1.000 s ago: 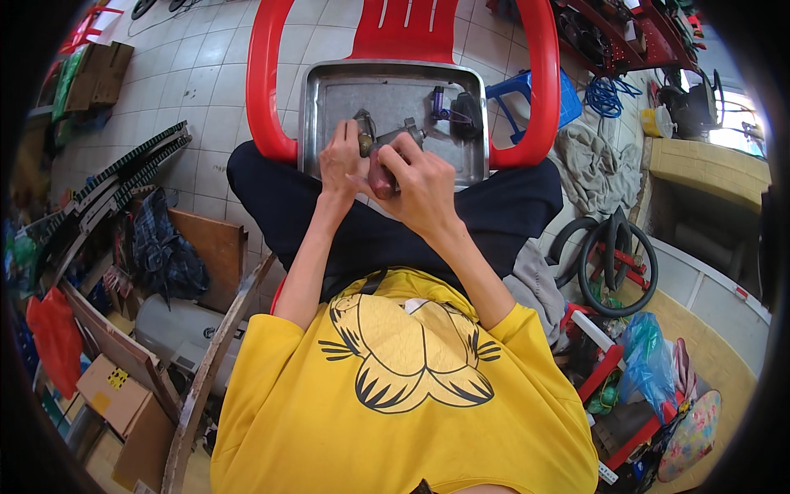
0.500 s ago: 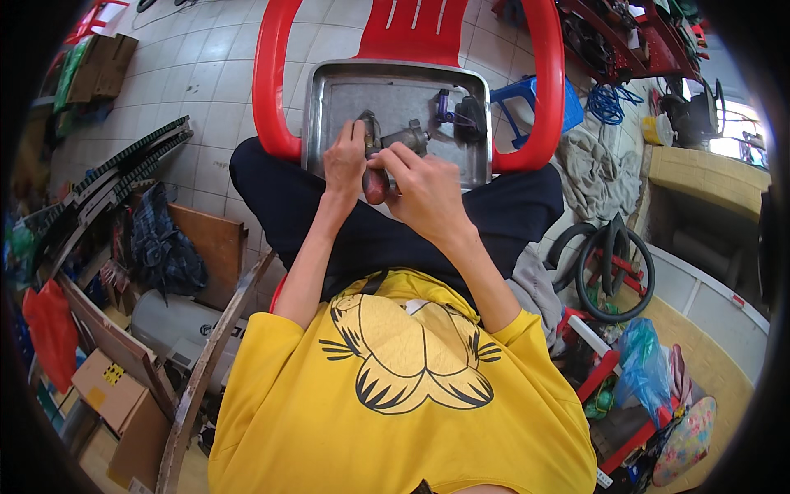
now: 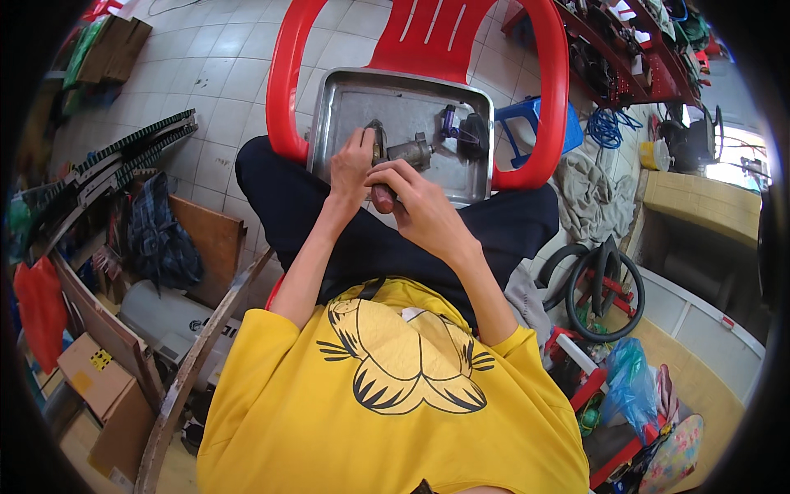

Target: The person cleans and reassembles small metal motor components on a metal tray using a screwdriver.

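Note:
A steel tray rests on the seat of a red plastic chair in front of me. My left hand is closed on a brassy dark metal part at the tray's near-left side. My right hand wraps round a reddish-brown handle, its fingertips near my left hand; the tool's tip is hidden. A grey metal housing lies just right of the brassy part. A small purple object and a black object sit at the tray's right.
A blue stool and coiled blue hose lie right of the chair, with grey cloth and black tyres nearer. Wooden boards, cartons and a red bag crowd the left. Red shelving stands at back right.
The chair, tray and both hands sit slightly lower and further right in the view, as if the camera has shifted. My right hand's fingers have shifted a little along the handle.

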`<state>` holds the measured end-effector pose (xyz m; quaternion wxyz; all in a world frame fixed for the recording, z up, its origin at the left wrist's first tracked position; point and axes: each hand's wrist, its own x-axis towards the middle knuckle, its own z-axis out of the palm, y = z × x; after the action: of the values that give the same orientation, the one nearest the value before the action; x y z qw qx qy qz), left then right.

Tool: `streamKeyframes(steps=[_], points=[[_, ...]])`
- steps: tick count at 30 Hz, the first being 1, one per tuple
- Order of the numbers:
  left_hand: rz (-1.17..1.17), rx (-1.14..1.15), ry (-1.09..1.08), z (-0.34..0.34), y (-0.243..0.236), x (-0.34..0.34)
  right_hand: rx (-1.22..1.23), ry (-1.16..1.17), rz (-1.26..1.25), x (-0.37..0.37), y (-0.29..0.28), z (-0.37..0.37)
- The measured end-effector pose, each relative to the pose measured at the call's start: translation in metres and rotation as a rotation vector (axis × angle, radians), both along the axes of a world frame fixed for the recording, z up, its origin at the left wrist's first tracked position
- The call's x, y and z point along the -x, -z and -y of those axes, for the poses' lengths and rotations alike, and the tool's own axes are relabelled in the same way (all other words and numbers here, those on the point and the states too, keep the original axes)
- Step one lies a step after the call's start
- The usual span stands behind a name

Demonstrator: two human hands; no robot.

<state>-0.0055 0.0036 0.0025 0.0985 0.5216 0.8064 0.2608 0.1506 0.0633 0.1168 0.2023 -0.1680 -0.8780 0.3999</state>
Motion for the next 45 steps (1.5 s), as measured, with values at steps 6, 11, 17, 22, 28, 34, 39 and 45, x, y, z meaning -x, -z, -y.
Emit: streamKeyframes(steps=[6, 11, 17, 22, 28, 34, 39, 45], points=[[0.017, -0.058, 0.0, 0.0, -0.002, -0.001, -0.199, 0.108, 0.126, -0.005, -0.001, -0.006], [0.011, -0.023, 0.005, 0.0, -0.004, -0.001, -0.205, 0.148, -0.107, 0.008, 0.005, -0.003], [-0.007, 0.007, -0.013, -0.001, 0.003, 0.001, -0.006, 0.003, -0.021, 0.005, 0.003, 0.003], [-0.043, -0.021, -0.012, -0.002, 0.006, 0.002, -0.143, 0.17, 0.12, 0.002, 0.005, 0.004], [0.004, -0.028, -0.004, -0.002, 0.0, -0.002, -0.183, 0.101, 0.01, 0.001, 0.013, -0.004], [-0.008, 0.009, 0.012, 0.0, -0.003, -0.001, -0.032, 0.029, -0.022, -0.003, 0.007, -0.001], [0.004, -0.056, -0.005, 0.001, 0.004, 0.001, -0.157, 0.169, 0.118, -0.002, 0.003, 0.002], [0.055, -0.062, 0.036, 0.0, -0.01, -0.001, -0.169, 0.147, -0.109, 0.002, 0.013, 0.0]])
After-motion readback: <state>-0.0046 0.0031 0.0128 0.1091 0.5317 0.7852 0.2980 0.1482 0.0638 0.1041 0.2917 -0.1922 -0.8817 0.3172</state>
